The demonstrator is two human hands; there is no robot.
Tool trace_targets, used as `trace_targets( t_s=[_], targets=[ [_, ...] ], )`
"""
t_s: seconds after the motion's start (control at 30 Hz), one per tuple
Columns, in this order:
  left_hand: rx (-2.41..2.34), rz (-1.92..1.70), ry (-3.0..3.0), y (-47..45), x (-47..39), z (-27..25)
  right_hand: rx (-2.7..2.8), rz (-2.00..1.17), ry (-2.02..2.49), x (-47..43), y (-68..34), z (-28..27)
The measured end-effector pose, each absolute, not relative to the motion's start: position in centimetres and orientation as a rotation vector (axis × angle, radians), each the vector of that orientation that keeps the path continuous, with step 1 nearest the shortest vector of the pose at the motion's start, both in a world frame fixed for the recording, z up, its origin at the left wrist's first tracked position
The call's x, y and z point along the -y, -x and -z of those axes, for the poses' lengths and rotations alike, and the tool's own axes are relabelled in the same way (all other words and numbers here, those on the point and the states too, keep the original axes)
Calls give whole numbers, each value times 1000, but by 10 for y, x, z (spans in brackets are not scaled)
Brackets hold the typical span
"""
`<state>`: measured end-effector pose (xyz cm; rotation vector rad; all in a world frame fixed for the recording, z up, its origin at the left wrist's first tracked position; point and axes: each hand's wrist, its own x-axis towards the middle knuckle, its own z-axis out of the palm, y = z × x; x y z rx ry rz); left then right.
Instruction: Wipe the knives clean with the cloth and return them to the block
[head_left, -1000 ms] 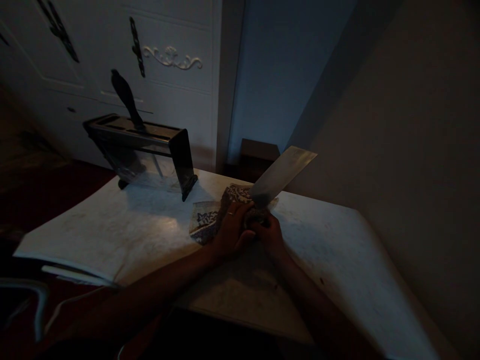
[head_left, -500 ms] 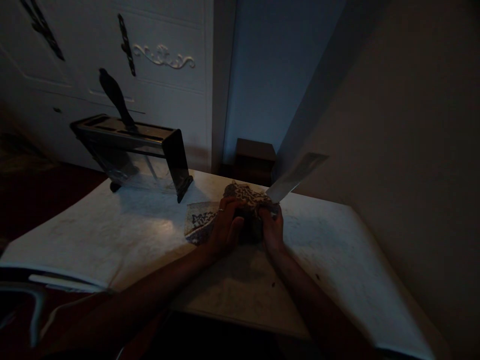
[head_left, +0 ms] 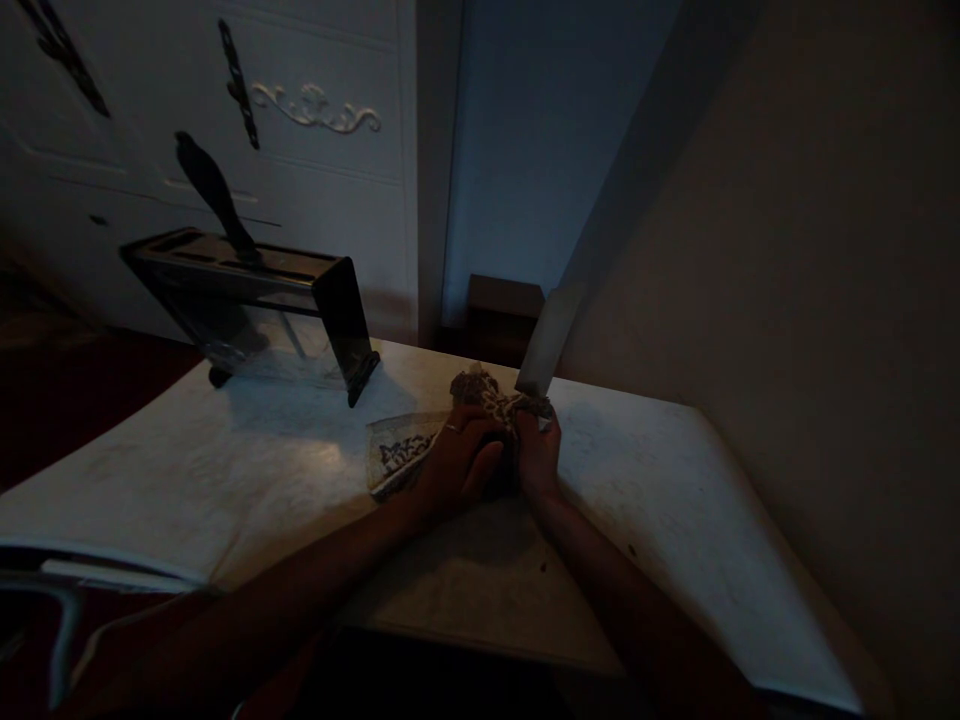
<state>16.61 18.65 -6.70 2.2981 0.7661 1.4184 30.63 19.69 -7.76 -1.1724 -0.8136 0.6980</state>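
While your left hand (head_left: 454,468) and right hand (head_left: 539,460) gripped the cloth (head_left: 474,387) with bent fingers, the blade (head_left: 552,338) (lower end hidden) demanded fingertips well off its edge.

Dim light here, and the left hand's grip (head_left: 461,455) lies over a bunched patterned cloth (head_left: 474,386) on the pale bench (head_left: 637,460), the right hand's grip (head_left: 538,450) pinching the folds just beside it. Out of the bundle juts a broad blade (head_left: 551,335), tilted up and away! Over left stands a black-framed knife block (head_left: 341,315), one dark handle (head_left: 212,188) rising from its top, white cabinet doors (head_left: 330,40) behind.
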Motion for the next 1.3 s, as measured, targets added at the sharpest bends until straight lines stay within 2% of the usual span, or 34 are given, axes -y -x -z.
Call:
trace_targets(
  t_s=[0.33,0.6,0.87,0.97,1.3],
  targets=[
    [-544,-1364,-2651,-169,-188,70,593,-804,1170,-194,-304,76],
    [-886,-1294,-2698,-162,-203,77,687,-986,1023,-189,-301,84],
    [-1302,-908,-2607,-161,-202,69,765,-1069,940,-192,-304,93],
    [-1309,-846,-2580,-159,-200,65,780,-1074,939,-191,-305,93],
    [-1139,-963,-2490,-154,-202,66,832,-1108,925,-183,-303,83]
  ],
)
